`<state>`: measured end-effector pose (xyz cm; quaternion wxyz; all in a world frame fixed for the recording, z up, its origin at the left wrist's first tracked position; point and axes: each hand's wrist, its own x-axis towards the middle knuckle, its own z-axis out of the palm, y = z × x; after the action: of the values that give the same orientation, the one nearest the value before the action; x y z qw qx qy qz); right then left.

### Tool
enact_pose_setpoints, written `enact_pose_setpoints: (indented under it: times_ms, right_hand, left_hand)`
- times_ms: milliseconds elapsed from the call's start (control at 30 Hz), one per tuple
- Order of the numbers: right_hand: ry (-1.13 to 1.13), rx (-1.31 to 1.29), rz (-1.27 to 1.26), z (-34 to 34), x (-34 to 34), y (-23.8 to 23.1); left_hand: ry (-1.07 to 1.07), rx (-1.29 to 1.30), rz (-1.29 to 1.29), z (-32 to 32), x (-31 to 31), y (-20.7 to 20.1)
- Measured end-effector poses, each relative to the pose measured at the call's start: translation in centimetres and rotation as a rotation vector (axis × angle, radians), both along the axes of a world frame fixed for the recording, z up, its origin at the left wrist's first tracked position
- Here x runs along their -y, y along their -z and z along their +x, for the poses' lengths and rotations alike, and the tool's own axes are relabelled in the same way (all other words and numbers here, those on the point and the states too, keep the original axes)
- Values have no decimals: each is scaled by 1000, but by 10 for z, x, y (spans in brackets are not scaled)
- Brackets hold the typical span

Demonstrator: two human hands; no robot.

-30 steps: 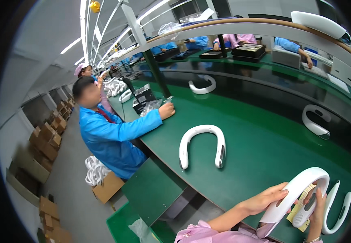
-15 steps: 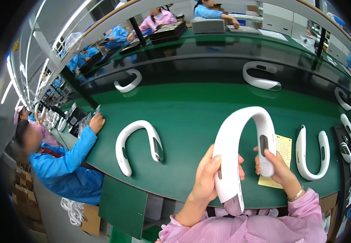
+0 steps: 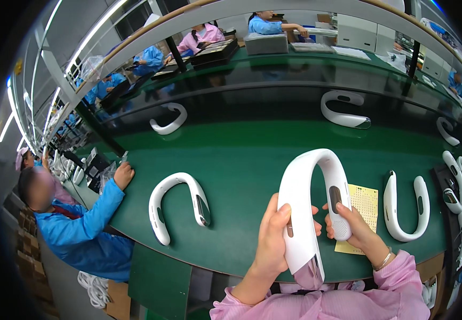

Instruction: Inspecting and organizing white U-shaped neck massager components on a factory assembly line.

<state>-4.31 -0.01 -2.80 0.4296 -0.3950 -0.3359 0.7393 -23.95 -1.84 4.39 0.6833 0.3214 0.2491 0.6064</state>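
Note:
A white U-shaped neck fan (image 3: pixel 301 186) is held up in front of me over the near edge of the green table, its curve pointing away. My left hand (image 3: pixel 270 237) is wrapped around its left arm, thumb beside a small dark oval panel. My right hand (image 3: pixel 358 228) grips the end of the other arm, its thumb by the dark panel above a dotted grille. To the left a second neck fan (image 3: pixel 157 216) lies on the table, curve away from me. Another neck fan (image 3: pixel 396 221) lies to the right, curve toward me. Partly behind my right hand is a yellow printed sheet (image 3: pixel 367 205).
Farther neck fans (image 3: pixel 343 118) lie on a black strip (image 3: pixel 252 101) across the table. A black tray (image 3: pixel 444 200) with white parts stands at the right edge. At the left, a co-worker in a blue sleeve (image 3: pixel 89 213) rests a hand on the table.
The view has shifted slightly, so the table and its things sit lower in the picture. The held neck fan is turned a little, its two arms appearing closer together. Both hands keep their hold.

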Motion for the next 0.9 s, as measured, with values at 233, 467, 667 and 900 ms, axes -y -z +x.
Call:
enact_pose_setpoints:
  times_ms: [233, 467, 667, 900]
  right_hand:
    - [-1, 26, 17, 3, 1, 6]
    - [0, 52, 47, 3, 1, 10]
    - [34, 191, 135, 7, 6, 4]
    - [-191, 421, 507, 5, 19, -66]
  left_hand:
    - [16, -12, -14, -1, 4, 0]
    - [30, 38, -5, -10, 4, 23]
    - [2, 81, 41, -30, 1, 52]
    - [-333, -218, -60, -39, -25, 90]
